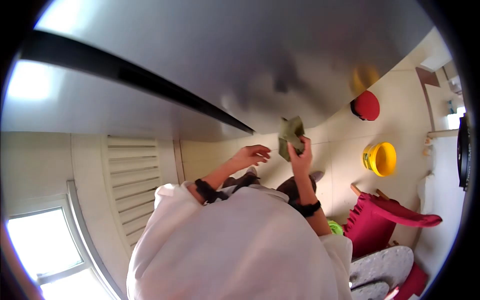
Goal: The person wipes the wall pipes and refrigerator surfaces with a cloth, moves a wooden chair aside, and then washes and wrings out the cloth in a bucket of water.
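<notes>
A folded olive-green cloth is pinched in my right hand, close to the lower edge of a large glossy grey door panel. To the left of the cloth is my left hand, with fingers partly curled and apart and nothing in them; it does not touch the cloth. Both wrists wear black bands. The panel mirrors blurred shapes, and a dark slot runs across it on the left.
A yellow bucket and a red round object stand on the tiled floor at the right. Nearer is a chair with a dark red cover. A slatted white panel and a window are at the left.
</notes>
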